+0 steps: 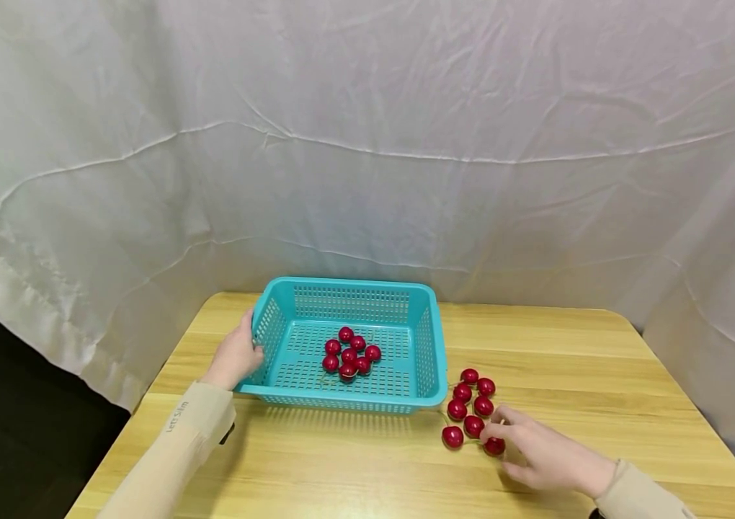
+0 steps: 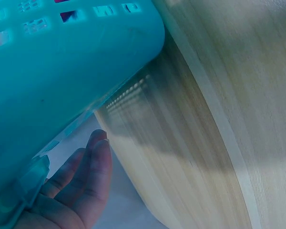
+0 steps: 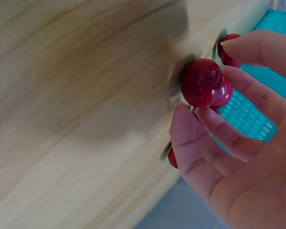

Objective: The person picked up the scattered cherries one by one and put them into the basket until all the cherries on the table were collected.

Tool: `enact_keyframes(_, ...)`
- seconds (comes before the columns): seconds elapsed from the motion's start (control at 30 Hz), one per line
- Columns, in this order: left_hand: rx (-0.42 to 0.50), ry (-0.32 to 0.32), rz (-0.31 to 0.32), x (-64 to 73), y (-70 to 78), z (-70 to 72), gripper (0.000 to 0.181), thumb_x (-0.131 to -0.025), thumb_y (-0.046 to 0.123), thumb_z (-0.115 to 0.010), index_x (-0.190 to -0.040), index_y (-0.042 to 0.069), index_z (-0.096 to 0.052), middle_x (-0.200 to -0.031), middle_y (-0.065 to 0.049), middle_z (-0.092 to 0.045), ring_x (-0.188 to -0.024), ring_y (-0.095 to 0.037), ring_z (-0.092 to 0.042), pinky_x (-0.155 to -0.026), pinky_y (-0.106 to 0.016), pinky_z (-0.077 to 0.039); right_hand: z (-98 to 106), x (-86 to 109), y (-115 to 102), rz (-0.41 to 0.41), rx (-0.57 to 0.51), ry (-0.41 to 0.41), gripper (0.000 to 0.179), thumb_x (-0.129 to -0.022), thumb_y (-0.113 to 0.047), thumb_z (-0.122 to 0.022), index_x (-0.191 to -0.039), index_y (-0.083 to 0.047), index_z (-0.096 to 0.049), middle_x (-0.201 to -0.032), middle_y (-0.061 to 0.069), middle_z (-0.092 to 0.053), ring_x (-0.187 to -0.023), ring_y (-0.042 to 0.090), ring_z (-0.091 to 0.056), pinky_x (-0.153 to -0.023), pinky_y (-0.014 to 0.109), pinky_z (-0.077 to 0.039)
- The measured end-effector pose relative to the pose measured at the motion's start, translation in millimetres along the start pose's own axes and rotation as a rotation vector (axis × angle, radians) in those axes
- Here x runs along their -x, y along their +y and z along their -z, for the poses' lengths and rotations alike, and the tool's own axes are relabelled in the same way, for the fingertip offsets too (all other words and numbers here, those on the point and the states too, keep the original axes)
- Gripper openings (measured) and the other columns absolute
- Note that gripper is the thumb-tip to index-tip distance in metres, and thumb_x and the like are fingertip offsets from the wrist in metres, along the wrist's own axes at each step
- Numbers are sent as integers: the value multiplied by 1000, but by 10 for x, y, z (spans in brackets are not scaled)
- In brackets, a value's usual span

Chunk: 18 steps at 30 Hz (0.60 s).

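Note:
A turquoise plastic basket (image 1: 435, 346) with slotted walls holds a cluster of red cherries (image 1: 349, 355). My left hand (image 1: 233, 355) grips its left side, with the thumb over the rim. In the left wrist view, the fingers (image 2: 93, 186) extend along the outside of the basket wall (image 2: 86, 71). Several more cherries (image 1: 462, 392) with thin stems lie on the table right of the basket. At their near end, my right hand (image 1: 545, 450) reaches over the nearest cherry (image 3: 200, 82). Its fingers are spread around that cherry, and the right wrist view shows a gap before the thumb.
The wooden table (image 1: 575, 375) extends to the right of the loose cherries and in front of the basket. A pale hanging cloth (image 1: 367, 180) stands behind the table and along its sides. A dark area (image 1: 11, 404) lies beyond the left edge.

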State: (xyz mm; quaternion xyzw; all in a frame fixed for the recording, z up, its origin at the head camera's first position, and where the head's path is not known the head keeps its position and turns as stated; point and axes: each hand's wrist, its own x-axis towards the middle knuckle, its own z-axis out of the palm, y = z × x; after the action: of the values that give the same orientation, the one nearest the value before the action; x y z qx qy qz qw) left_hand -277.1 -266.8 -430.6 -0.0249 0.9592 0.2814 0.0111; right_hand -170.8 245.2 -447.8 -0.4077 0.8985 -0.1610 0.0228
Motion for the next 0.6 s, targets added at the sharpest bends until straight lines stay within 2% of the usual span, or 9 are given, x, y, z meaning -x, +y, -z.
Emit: enact_keyframes(0.6, 7, -2, -1, 9, 9, 4, 84, -95, 2, -54, -161, 0, -2, -151, -36, -41, -134, -52, -48, -110, -65, -42, -74, -49, 7, 3, 55, -68, 29, -81, -15, -78, -108, -22, -69, -104, -7, -50, -87, 0, -44, -70, 23, -49)
